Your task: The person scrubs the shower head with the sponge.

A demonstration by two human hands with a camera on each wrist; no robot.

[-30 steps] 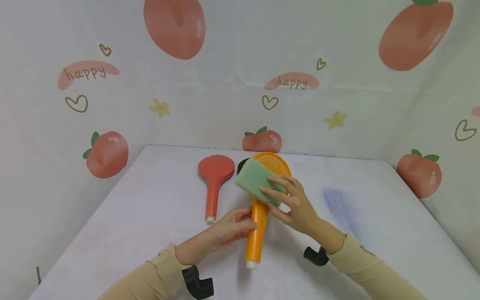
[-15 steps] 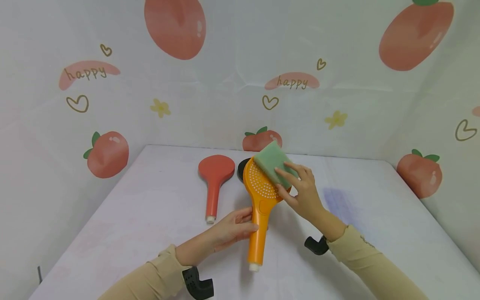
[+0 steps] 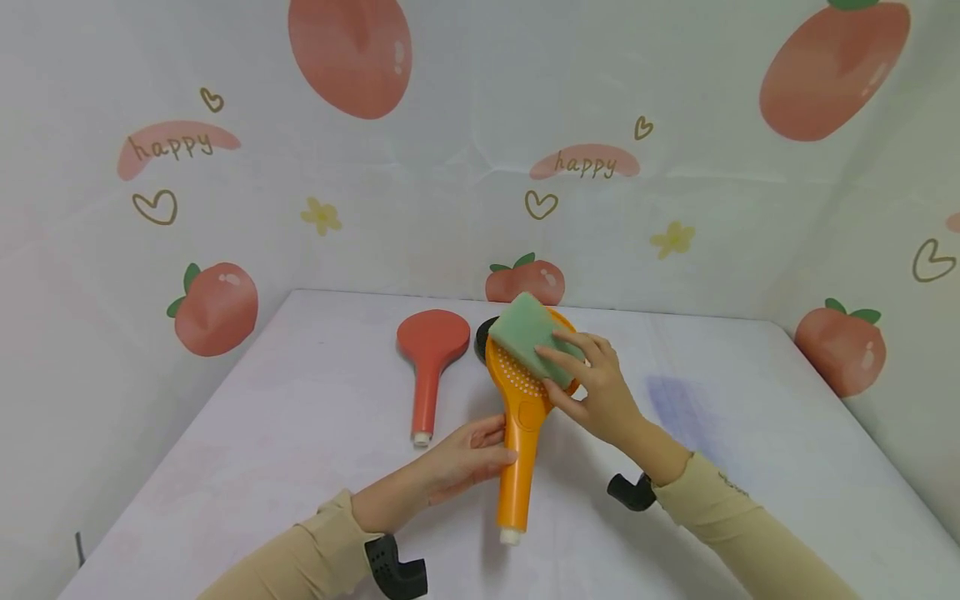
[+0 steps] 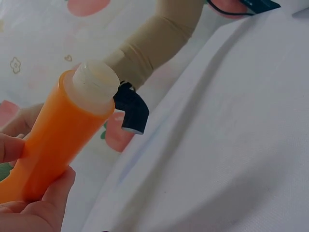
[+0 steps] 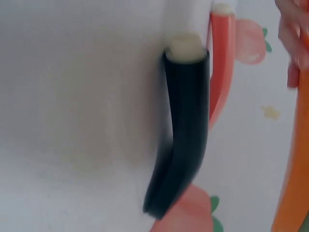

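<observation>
My left hand (image 3: 468, 457) grips the handle of an orange shower head (image 3: 516, 492), which is raised above the table with its perforated face showing. In the left wrist view, the thumb and fingers wrap the orange handle (image 4: 63, 140) below its whitish threaded end (image 4: 96, 79). My right hand (image 3: 592, 387) holds a pale green sponge (image 3: 525, 333) by its right side. The sponge lies over the shower head's face, covering its upper and right parts. In the right wrist view, a slice of the orange handle (image 5: 294, 159) appears at the right edge.
A red shower head (image 3: 432, 337) lies face-down-looking on the white table (image 3: 262, 483), left of the orange one. Behind the orange one lies a black shower head (image 5: 186, 111), mostly hidden in the head view. A fruit-printed cloth (image 3: 420, 200) stands behind the table.
The sponge moved from across the lower face up and to the right, then back left over the face. The orange shower head tilted slightly, its handle end shifting a little right and down.
</observation>
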